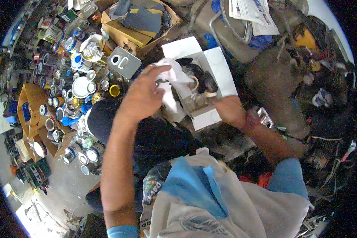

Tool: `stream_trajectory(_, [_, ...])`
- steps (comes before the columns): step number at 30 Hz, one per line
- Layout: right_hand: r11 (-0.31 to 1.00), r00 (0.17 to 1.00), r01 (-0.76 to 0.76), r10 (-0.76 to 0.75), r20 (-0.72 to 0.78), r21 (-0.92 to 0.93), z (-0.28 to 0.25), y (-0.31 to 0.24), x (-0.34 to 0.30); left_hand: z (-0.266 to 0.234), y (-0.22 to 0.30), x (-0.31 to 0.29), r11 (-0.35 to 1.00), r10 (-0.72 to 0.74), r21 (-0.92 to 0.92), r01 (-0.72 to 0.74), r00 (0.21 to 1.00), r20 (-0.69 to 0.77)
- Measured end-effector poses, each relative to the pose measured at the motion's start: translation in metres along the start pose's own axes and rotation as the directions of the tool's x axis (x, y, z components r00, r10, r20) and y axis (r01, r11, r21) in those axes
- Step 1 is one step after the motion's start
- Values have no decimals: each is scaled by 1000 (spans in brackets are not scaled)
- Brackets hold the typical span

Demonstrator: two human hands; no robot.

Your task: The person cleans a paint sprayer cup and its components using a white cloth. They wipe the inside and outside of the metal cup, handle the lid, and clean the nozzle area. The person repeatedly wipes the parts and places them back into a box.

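An open white cardboard box (219, 71) stands in front of me with its flaps folded out. Inside lie dark items, a tape-like ring (194, 83) and a clear jar-like thing (197, 102). At the box's left side my left hand (143, 93) has its thumb and fingers curled on a crumpled white sheet (173, 75), paper or cloth. My right hand (231, 112) reaches over the box's right edge, fingers closed. A small pale piece (210, 94) shows at its fingertips; what it is I cannot make out.
Several paint cans (80, 62) and jars crowd the floor on the left, with a rectangular metal can (124, 62) beside the box. Behind is a cardboard carton (142, 37) of dark sheets. A metal-framed chair (230, 29) holds newspapers (254, 15). Dark clutter lies right.
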State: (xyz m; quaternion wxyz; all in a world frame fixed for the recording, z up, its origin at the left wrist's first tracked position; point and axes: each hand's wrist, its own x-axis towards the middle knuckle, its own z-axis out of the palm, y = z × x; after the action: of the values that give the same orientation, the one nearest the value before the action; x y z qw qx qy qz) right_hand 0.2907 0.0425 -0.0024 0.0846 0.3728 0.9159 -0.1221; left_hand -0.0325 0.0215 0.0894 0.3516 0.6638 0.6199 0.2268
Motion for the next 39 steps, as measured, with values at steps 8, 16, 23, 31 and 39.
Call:
stream_trajectory(8, [752,852,-420,519,-64,507,237,55,14,2,1,2,991,93,-104,-81,988,124])
stream_trajectory(16, [486,806,-192,574,-146,853,183,4,73,24,13,4,956,286,-76,-282,957,47])
stream_trajectory(23, [7,887,332,339,-314,943,61,-1,92,53,23,5,899,367,-268,-347,930,26])
stream_trajectory(31, [587,704,-240,654,-278,773,93,20,81,43,-31,-12,768,-227,-618,168,974,-17])
stream_trajectory(39, [108,993,96,54,-103,989,8,-47,76,37,-15,-15,836,-147,-547,-48,940,-308])
